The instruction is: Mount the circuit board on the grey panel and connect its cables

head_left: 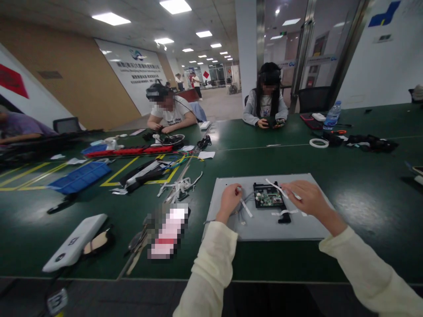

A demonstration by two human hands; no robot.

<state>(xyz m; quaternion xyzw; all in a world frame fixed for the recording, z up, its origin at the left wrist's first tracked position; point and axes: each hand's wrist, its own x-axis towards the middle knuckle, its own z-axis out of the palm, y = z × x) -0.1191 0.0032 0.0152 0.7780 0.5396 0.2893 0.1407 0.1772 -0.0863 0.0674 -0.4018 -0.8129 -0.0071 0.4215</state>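
Note:
A grey flat panel [264,231] lies on the green table in front of me. Near its middle sits a green circuit board [269,196] in a black frame. My right hand [306,198] is closed on a white strip of tape [275,186], whose free end reaches over the board. Left of the board, my left hand [229,200] has its fingers curled in a pinch; what they hold, if anything, I cannot make out. Grey cables [248,197] run between that hand and the board. Another white strip [246,208] shows just below the left fingertips.
A phone [170,231] and a white power bank [75,242] lie to the left. Beyond them are tangled white strips [180,188] and a blue basket [79,177]. A tape roll [319,143] and a water bottle [332,115] are at right. Two people sit across the table.

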